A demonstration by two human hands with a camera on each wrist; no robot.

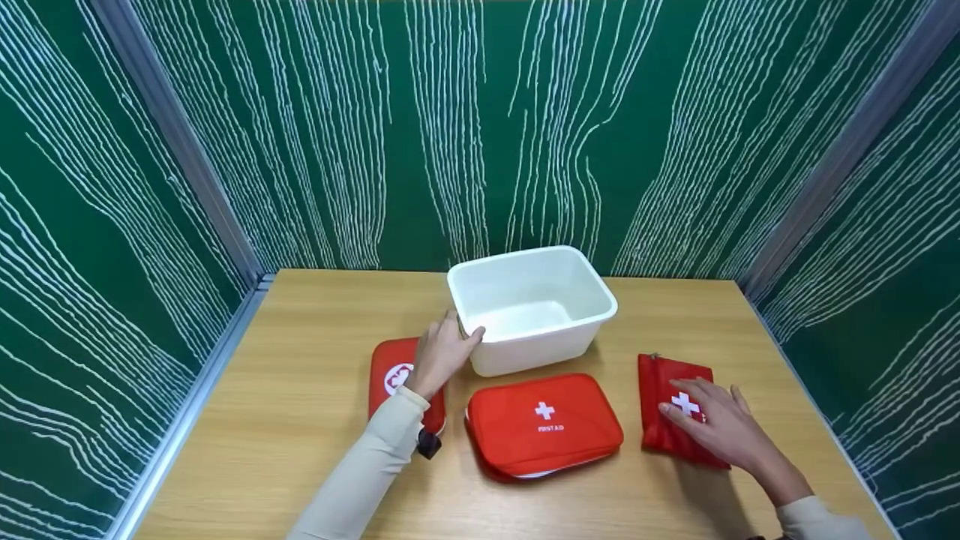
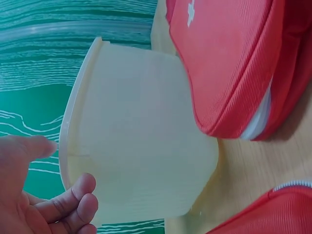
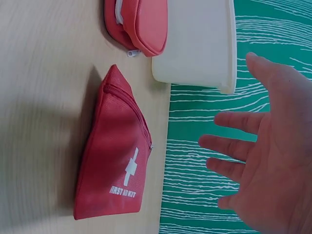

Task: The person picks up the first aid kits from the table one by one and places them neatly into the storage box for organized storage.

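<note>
At the near left corner of a white plastic bin (image 1: 536, 349), my left hand (image 1: 444, 352) holds the rim, thumb over the edge and fingers against the outside of the end wall. In the left wrist view, the thumb (image 2: 41, 146) and curled fingers (image 2: 73, 207) lie either side of the rim. My right hand (image 1: 720, 420), fingers spread, hovers above a flat red first aid pouch (image 1: 664, 382). The right wrist view shows that palm empty, apart from the pouch (image 3: 114, 161). A larger red first aid bag (image 1: 544, 427) lies in front of the bin.
A red hard-looking case (image 1: 386, 375) with a white round emblem lies left of the bin, partly under my left forearm. Green panels (image 1: 525, 150) with white wavy lines enclose the wooden table (image 1: 292, 375) at the back and both sides, with metal posts (image 1: 180, 142) at the corners.
</note>
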